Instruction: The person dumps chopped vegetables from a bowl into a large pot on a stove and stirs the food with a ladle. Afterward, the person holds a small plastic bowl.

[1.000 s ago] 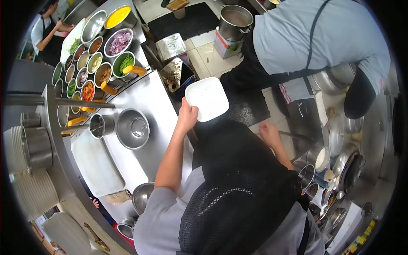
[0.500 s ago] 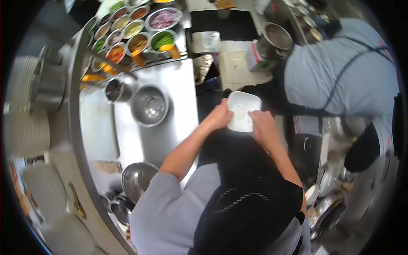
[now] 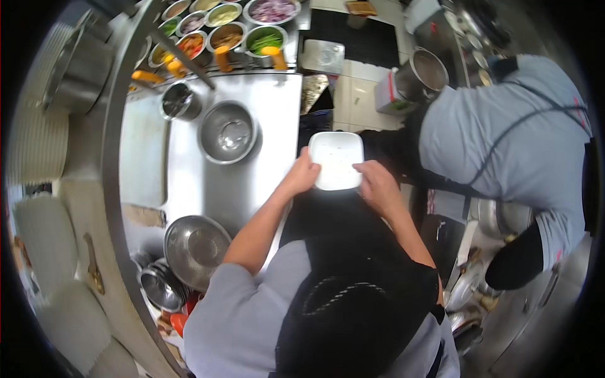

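A white square dish point(image 3: 336, 157) with small dark specks on it is held in front of my body, over the dark apron. My left hand point(image 3: 302, 172) is closed on its left edge, thumb over the rim. At the right edge, my right hand point(image 3: 379, 187) has its fingers bent together and touching the rim. Left of the dish, on the steel counter point(image 3: 277, 113), stand a steel bowl point(image 3: 227, 133) and a steel container point(image 3: 181, 101). A larger perforated bowl point(image 3: 197, 250) sits near my left elbow.
Bowls of chopped vegetables point(image 3: 266, 41) line the counter's far end. At the right a co-worker point(image 3: 498, 138) bends forward beside a large pot point(image 3: 423, 72). Stacked plates point(image 3: 41, 148) stand on the left shelf. Pans point(image 3: 466, 315) lie at the lower right.
My right hand has come up from my side to the dish's right edge. The view has turned, and the dish now lies between both hands.
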A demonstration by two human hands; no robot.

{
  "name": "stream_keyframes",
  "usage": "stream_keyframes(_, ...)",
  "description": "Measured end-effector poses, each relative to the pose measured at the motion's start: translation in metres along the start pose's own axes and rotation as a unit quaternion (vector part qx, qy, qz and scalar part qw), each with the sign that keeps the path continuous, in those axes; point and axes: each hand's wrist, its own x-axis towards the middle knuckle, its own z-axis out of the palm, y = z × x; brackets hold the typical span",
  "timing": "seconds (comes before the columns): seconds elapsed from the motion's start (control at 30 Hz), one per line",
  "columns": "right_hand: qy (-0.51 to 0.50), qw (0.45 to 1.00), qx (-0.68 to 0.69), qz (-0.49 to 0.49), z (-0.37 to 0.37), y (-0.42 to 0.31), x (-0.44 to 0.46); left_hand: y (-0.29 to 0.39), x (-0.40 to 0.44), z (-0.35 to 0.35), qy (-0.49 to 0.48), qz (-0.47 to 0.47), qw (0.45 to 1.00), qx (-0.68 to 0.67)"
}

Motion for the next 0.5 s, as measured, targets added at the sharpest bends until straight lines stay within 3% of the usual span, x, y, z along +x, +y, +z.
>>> stream_keyframes(0.1, -0.027, 0.998, 0.034, 0.047, 0.008, 0.007, -0.008, -0.036, -0.001, -0.015, 0.019, 0.046, 0.997, 0.051)
stream_keyframes(0.2, -0.024, 0.993, 0.058, 0.1, 0.013, 0.012, -0.019, -0.025, -0.018, -0.036, -0.018, 0.074, 0.997, -0.032)
stream_keyframes(0.27, 0.002, 0.992, 0.051, 0.116, 0.018, 0.017, -0.027, -0.02, -0.022, -0.043, -0.022, 0.011, 0.997, -0.072)
stream_keyframes(0.3, 0.012, 0.991, 0.046, 0.125, 0.014, 0.016, -0.032, -0.018, -0.02, -0.047, -0.036, 0.047, 0.998, -0.011)
stream_keyframes(0.5, 0.028, 0.981, 0.043, 0.187, 0.014, 0.019, -0.061, -0.012, -0.009, -0.045, -0.104, -0.004, 0.994, -0.036)
